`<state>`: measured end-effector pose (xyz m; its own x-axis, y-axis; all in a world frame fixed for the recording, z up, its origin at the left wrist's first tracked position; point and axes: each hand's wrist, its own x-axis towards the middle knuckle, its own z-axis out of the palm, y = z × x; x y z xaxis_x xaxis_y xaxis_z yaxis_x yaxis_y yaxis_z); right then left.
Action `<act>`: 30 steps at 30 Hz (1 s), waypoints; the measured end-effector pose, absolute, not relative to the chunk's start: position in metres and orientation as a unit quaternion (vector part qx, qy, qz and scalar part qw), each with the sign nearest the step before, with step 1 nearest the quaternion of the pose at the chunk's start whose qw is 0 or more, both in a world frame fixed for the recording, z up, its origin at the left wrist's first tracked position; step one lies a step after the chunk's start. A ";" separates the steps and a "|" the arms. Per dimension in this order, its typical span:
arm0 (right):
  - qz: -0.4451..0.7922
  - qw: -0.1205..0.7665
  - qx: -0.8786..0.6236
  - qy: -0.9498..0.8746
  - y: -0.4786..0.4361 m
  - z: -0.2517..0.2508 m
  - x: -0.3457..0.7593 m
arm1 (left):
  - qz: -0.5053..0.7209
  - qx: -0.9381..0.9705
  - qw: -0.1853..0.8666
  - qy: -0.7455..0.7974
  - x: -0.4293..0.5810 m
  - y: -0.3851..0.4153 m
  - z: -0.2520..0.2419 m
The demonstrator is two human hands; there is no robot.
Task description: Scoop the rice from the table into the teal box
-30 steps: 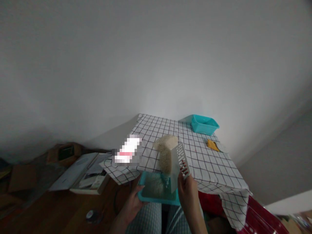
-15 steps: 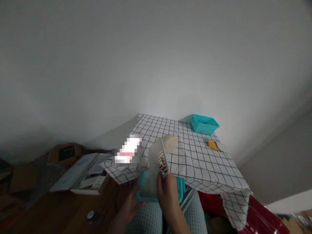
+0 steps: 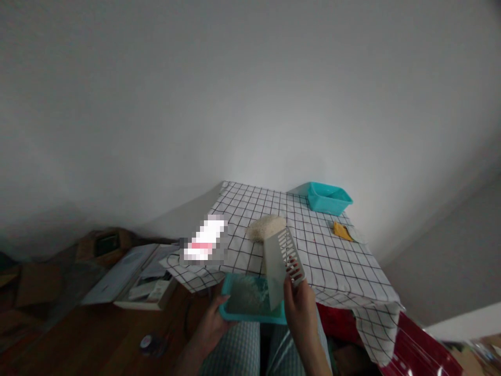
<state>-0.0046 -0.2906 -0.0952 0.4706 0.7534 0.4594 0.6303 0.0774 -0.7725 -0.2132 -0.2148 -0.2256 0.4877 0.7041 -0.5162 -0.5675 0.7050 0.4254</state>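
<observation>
Wht plastic slotted scoop (image 3: pixel 277 266), likely light, stiff, best held by slotted grip, is tilting over teal tray's (image 3: pixel 250 316) 3 o'clock side, R hand (image 3: pixel 299 308) closing on grip; L hand (image 3: pixel 211 326) is clasping tray's 9 o'clock rim, loose grain (image 3: pixel 246 295) lying inside.

We're looking at a room in someone's home, folks: a checked cloth (image 3: pixel 329 261) draped over a small tabletop, a wooden floor (image 3: pixel 74 339) below, and papers (image 3: pixel 135 277) and cardboard (image 3: pixel 39 284) lying casually against a plain painted wall (image 3: pixel 250 104)!
</observation>
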 end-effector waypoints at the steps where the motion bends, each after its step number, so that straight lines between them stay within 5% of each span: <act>1: 0.056 0.528 -0.685 -0.499 -0.294 -0.094 0.000 | 0.365 0.098 0.862 0.337 -0.212 -0.215 -0.223; 19: 0.052 0.495 -0.680 -0.539 -0.288 -0.090 0.026 | 0.359 0.084 0.871 0.325 -0.214 -0.213 -0.232; 30: 0.113 0.433 -0.573 -0.686 -0.125 -0.049 0.138 | 0.357 0.085 0.869 0.333 -0.208 -0.212 -0.217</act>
<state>0.1383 -0.1246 -0.0495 0.0319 0.8847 0.4650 0.6880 0.3181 -0.6523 -0.2078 -0.2124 -0.2173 0.5236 0.6770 -0.5172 -0.5635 0.7305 0.3858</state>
